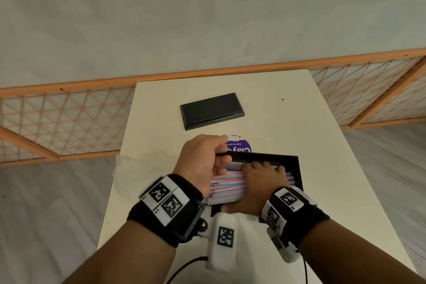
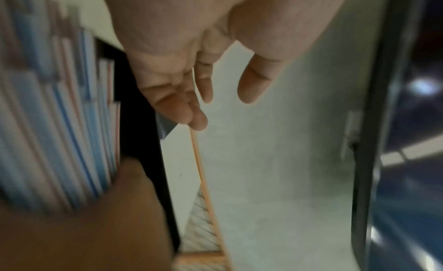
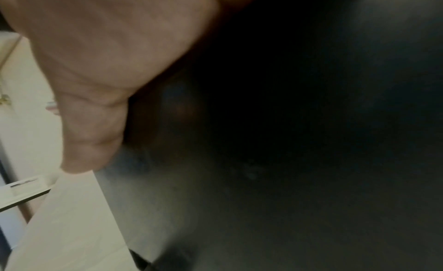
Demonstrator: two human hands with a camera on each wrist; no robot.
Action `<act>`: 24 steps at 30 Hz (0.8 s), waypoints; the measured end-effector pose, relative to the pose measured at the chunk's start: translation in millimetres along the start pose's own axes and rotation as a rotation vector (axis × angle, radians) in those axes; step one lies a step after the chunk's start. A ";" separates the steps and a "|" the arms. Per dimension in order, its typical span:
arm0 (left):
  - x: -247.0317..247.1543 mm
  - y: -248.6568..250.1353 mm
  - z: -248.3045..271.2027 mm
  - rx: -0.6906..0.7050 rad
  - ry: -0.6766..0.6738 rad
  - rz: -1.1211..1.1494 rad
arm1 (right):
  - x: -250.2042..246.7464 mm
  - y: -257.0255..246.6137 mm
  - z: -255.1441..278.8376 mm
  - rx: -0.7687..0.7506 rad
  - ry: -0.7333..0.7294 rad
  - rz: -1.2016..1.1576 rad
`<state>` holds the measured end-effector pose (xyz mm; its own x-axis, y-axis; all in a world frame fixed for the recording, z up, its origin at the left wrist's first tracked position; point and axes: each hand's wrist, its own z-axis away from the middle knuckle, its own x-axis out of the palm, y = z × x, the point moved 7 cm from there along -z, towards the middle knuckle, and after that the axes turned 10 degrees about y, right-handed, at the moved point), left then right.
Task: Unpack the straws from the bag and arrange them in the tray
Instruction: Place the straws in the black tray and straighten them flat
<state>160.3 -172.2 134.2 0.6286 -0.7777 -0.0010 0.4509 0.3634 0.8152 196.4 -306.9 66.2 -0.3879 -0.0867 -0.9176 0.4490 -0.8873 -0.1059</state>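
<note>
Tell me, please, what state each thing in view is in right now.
straws: bundled, gripped by the right hand, over the tray.
tray: upright on the table, mostly covered by the bundle.
right hand: fingers curled over the straws, thumb beneath.
left hand: fingers loosely curled by the tray's far rim, holding nothing.
bag: crumpled at the table's left edge.
black block: lying flat, untouched.

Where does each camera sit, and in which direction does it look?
Head: on the head, facing forward and down at the white table; left hand and right hand show.
Left wrist: along the left palm; straws and black tray beside it.
Right wrist: along the right hand, mostly dark; only part of that hand shows.
Shared: head and left wrist both show straws and tray.
</note>
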 end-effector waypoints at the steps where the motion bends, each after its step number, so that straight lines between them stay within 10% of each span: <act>1: -5.8 7.4 -2.1 0.159 0.068 -0.134 | -3.0 -0.6 0.1 -0.002 0.011 0.013; 4: -29.6 18.9 -7.8 0.515 0.272 -0.458 | -7.9 -4.0 0.7 -0.039 0.061 -0.004; 9: -30.8 -32.9 -22.1 0.211 0.045 -0.317 | 3.0 -5.6 -4.7 -0.042 0.036 -0.090; 24: -5.6 -60.0 -16.6 0.632 -0.313 -0.743 | -7.9 -20.5 -8.8 -0.012 -0.021 0.106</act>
<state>140.2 -181.2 75.7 0.0919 -0.8281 -0.5530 0.1852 -0.5315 0.8266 197.3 -284.1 72.2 -0.3548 -0.1896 -0.9155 0.4981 -0.8670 -0.0135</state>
